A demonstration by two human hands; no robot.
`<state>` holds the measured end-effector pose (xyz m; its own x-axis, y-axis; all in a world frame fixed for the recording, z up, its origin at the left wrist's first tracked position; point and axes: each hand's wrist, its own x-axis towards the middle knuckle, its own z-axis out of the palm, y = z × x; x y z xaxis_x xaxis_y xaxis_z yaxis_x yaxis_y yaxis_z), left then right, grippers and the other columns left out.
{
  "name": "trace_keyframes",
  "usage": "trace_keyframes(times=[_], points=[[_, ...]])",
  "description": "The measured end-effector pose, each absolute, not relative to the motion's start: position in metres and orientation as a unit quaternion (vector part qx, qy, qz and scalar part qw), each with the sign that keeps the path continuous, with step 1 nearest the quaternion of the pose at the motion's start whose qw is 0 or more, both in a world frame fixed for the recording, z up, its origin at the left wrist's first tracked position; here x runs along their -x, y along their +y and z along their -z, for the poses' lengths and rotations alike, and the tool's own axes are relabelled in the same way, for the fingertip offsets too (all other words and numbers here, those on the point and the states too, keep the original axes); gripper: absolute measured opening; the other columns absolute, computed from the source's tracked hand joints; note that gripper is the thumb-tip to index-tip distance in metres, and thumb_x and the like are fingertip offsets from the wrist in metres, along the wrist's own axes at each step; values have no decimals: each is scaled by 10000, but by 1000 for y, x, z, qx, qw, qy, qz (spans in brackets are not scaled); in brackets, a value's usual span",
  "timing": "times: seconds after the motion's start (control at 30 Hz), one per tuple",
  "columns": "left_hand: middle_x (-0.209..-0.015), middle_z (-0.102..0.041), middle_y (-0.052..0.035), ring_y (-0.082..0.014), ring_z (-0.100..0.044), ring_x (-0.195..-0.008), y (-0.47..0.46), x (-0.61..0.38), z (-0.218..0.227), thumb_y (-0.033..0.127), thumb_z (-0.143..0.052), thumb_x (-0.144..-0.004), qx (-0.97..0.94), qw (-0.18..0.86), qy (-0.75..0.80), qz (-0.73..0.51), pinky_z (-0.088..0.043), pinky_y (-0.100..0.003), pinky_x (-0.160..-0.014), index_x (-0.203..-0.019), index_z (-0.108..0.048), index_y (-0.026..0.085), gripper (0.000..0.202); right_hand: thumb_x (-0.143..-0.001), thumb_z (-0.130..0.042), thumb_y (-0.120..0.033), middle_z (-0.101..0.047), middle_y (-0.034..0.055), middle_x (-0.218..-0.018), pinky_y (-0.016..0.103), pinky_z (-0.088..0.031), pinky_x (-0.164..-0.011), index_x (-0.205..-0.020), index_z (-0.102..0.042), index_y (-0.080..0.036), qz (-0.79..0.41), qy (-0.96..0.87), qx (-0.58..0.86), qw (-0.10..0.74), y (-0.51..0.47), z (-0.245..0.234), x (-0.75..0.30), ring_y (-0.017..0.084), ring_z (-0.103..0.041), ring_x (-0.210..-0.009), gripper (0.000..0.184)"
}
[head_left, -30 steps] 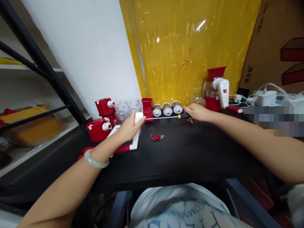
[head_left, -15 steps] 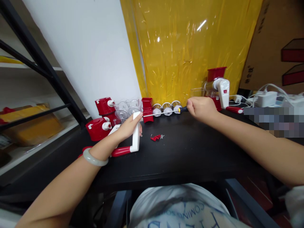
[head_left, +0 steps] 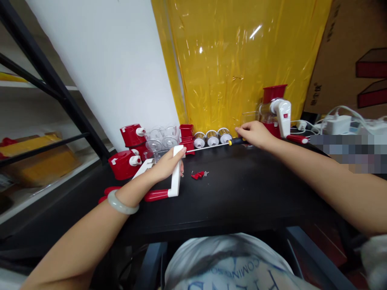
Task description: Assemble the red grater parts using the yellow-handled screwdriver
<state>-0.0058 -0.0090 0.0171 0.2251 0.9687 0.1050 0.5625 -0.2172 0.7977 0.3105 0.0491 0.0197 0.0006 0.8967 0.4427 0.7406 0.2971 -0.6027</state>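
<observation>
My left hand [head_left: 167, 164] is wrapped round the white arm of a crank handle [head_left: 175, 177], whose red grip [head_left: 156, 195] points to the left. A screwdriver [head_left: 236, 141] with a black and yellow handle lies almost level, its long thin shaft reaching the top of the white arm beside my left thumb. My right hand [head_left: 255, 133] is at the handle end, fingers loosely bent over it and partly hiding it. More crank handles [head_left: 111, 189] lie behind my left forearm. Small red pieces [head_left: 198, 175] with several screws [head_left: 206, 174] rest on the black table.
Red grater bodies [head_left: 123, 164], clear plastic parts [head_left: 161, 139], red hoppers [head_left: 186, 137] and metal drums [head_left: 212, 137] line the table's back. An assembled grater [head_left: 282, 114] stands right of them, near white chargers and cables [head_left: 338, 124]. A black-framed shelf [head_left: 51, 80] is at left.
My right hand has loosened from a fist, its fingers now straighter over the screwdriver handle. The crank handle in my left hand has shifted slightly right and down.
</observation>
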Motion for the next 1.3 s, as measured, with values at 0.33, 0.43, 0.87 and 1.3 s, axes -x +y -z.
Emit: trace_keyframes(times=[0.33,0.43,0.87,1.3], points=[[-657,-653,-14,-285,-668,-726,-11,16,-23,587,-420,-970,-778,44,535,-327,-472,-426,-793,-897,-365,264,335,-959,-388,-519,-651,115,-507,247,-275,-359,-529,-587,-173,-406,-693,551,224,54,-4,-305,120,-446,-348,586],[-661,-649,-13,-282,-664,-731,-10,16,-23,583,-411,-975,-778,48,535,-326,-467,-427,-805,-886,-355,268,332,-961,-410,-480,-625,87,-480,256,-348,-395,-502,-573,-180,-344,-712,567,230,57,0,-303,122,-462,-350,572],[-537,-608,7,-237,-620,-515,-7,12,-20,718,-435,-916,-735,235,528,-355,-482,-355,-565,-835,-408,262,463,-1003,-305,-360,-661,120,-670,333,-322,-630,-629,-604,-181,152,-749,573,296,36,-15,-301,226,-603,-657,511],[-510,-589,-18,-203,-590,-473,-6,10,-19,738,-463,-877,-658,361,553,-363,-461,-317,-499,-729,-492,232,527,-910,-479,-368,-620,87,-667,332,-377,-677,-604,-551,-204,117,-742,505,424,22,-25,-303,208,-578,-694,355]])
